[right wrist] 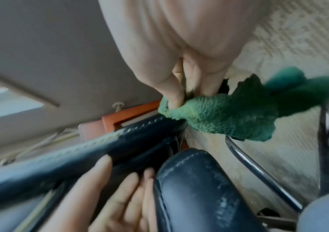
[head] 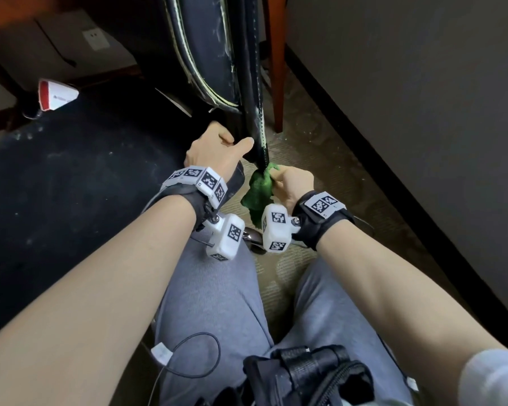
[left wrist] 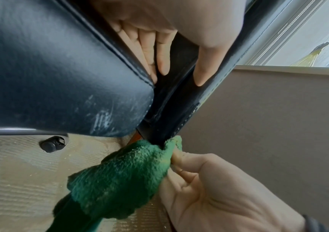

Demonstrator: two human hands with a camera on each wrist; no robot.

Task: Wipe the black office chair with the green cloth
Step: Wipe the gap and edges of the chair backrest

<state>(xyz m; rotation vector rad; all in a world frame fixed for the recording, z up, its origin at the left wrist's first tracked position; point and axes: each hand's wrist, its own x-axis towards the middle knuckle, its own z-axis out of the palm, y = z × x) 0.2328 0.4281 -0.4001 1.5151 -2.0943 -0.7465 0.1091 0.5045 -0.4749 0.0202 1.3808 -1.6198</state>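
Green cloth (head: 258, 191) pinched by right hand (head: 294, 186) — fingers (left wrist: 176, 158) seemingly curled.

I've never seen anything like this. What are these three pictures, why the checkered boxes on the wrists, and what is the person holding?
No robot here: a person wears three cameras. The big view comes from the head; the other two look along each wrist, from those white boxes. The right hand pinches a green cloth against a black bar of the office chair. The left hand lies with straight fingers in the gap between that bar and the padded cushion. Below is patterned carpet.
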